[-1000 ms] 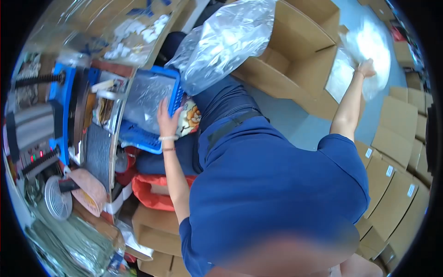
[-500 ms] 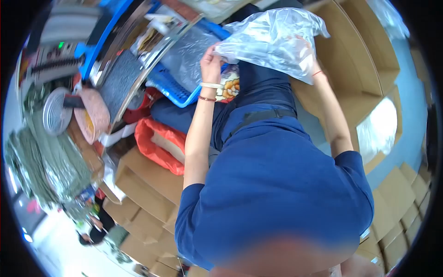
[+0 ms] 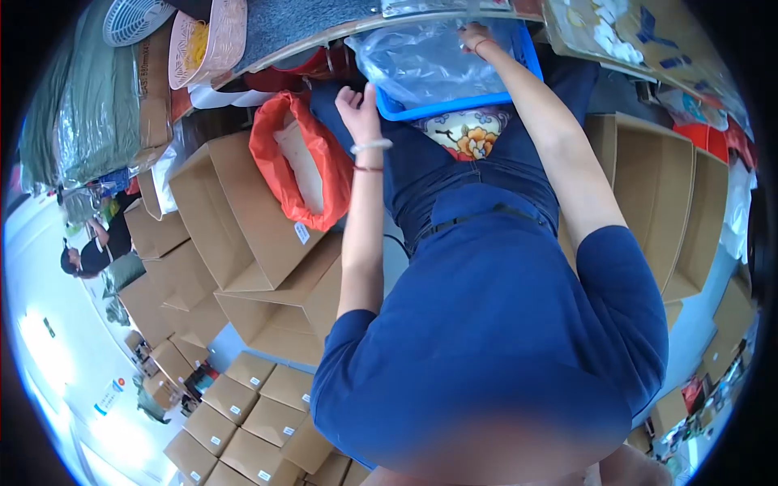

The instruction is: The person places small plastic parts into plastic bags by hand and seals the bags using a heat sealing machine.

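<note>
My right hand (image 3: 476, 37) reaches into the blue tray (image 3: 454, 109) at the top of the view. Its fingers are closed on a clear plastic bag (image 3: 421, 69) among the crumpled plastic lying there. My left hand (image 3: 359, 112), with a pale band and a thin red cord at the wrist, is just left of the tray. Its fingers are loosely curled, the thumb stands apart, and nothing shows in it. Below the tray, a flower-patterned cloth (image 3: 470, 134) lies between my legs.
An open red bag (image 3: 263, 138) is left of my legs. Open cardboard boxes stand at left (image 3: 235, 211) and right (image 3: 648, 162). Stacked boxes (image 3: 271, 421) fill the lower left. A pink basket (image 3: 235, 40) sits at the bench edge. Another person (image 3: 97, 243) is far left.
Both hands held a clear plastic bag near the right-hand box; that bag has left them. My right hand has moved into the blue tray, my left hand is empty, and the view has turned.
</note>
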The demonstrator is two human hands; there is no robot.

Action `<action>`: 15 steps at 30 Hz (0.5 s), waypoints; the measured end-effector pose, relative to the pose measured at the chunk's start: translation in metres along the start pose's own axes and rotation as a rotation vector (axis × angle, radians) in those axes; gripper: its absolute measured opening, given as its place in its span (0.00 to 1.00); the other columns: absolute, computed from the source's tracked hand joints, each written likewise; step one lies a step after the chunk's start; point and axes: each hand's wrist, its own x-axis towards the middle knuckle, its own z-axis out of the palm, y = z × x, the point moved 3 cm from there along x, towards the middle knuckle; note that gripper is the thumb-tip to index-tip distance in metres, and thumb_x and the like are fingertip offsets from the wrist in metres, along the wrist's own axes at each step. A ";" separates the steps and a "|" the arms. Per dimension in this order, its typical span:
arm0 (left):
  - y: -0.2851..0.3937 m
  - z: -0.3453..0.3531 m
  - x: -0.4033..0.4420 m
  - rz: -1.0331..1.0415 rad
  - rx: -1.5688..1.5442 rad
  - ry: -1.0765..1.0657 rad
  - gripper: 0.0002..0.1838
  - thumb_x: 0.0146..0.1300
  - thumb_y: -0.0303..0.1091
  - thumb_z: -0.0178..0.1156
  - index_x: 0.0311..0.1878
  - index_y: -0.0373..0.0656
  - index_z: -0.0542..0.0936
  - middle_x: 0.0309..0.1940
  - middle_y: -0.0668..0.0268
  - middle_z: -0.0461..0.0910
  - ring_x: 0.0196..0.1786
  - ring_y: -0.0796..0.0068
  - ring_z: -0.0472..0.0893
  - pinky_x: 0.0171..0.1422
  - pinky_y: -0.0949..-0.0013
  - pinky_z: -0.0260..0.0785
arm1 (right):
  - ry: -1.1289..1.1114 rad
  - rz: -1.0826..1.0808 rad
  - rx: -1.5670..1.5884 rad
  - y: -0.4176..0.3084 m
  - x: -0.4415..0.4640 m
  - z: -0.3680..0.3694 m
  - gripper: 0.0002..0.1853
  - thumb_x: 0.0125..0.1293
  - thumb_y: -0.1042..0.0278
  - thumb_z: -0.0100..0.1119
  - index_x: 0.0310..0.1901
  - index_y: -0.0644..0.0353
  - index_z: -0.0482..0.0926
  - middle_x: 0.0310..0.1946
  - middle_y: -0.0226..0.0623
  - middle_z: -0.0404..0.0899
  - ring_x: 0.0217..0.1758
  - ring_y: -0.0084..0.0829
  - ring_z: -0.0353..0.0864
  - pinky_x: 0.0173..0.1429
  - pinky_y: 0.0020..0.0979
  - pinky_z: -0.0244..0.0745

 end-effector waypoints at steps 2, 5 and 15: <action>0.014 0.010 -0.022 0.153 -0.173 -0.237 0.17 0.63 0.30 0.67 0.52 0.34 0.76 0.41 0.65 0.81 0.41 0.77 0.79 0.47 0.74 0.72 | 0.171 -0.184 0.054 0.013 0.022 0.011 0.20 0.69 0.48 0.52 0.37 0.58 0.81 0.27 0.35 0.83 0.26 0.30 0.83 0.37 0.36 0.76; 0.046 0.044 -0.047 0.067 0.037 -0.410 0.08 0.62 0.31 0.67 0.39 0.36 0.83 0.34 0.67 0.84 0.39 0.78 0.81 0.45 0.75 0.73 | 0.023 -0.235 0.353 -0.017 -0.035 -0.036 0.20 0.68 0.47 0.56 0.35 0.59 0.81 0.22 0.30 0.78 0.21 0.22 0.74 0.29 0.29 0.70; -0.013 0.100 0.004 0.236 1.265 -1.283 0.24 0.58 0.51 0.66 0.45 0.39 0.84 0.46 0.49 0.83 0.52 0.50 0.82 0.56 0.56 0.74 | 0.089 -0.217 0.515 0.028 -0.034 -0.034 0.18 0.66 0.55 0.63 0.43 0.65 0.78 0.32 0.36 0.82 0.29 0.27 0.82 0.35 0.29 0.77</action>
